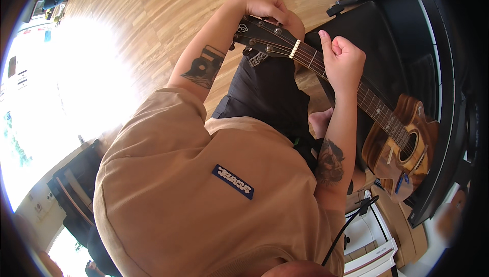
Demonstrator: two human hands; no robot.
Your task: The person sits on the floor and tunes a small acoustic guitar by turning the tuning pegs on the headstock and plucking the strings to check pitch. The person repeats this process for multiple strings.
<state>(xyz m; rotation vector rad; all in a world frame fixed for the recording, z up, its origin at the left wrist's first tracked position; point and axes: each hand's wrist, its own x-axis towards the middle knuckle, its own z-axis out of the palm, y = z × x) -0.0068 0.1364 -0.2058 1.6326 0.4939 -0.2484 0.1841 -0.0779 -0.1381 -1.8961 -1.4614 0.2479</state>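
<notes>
An acoustic guitar (pixel 387 124) lies diagonally, its wooden body on the right and its black headstock (pixel 265 36) toward the upper middle. My left hand (pixel 267 9) curls just above and behind the headstock, fingers bent down; whatever they grip is hidden. My right hand (pixel 342 60) is closed over the upper neck (pixel 313 55) with the thumb raised; I cannot make out what, if anything, is inside the curled fingers. My legs in dark shorts (pixel 254 91) sit beneath the headstock.
Behind the guitar is a large black padded case or seat (pixel 387 43) with a curved frame along the right. Wooden floor (pixel 153 12) spreads across the upper left, washed by window glare. White equipment (pixel 372 251) with a black cable stands at lower right; dark bags (pixel 74 185) sit at lower left.
</notes>
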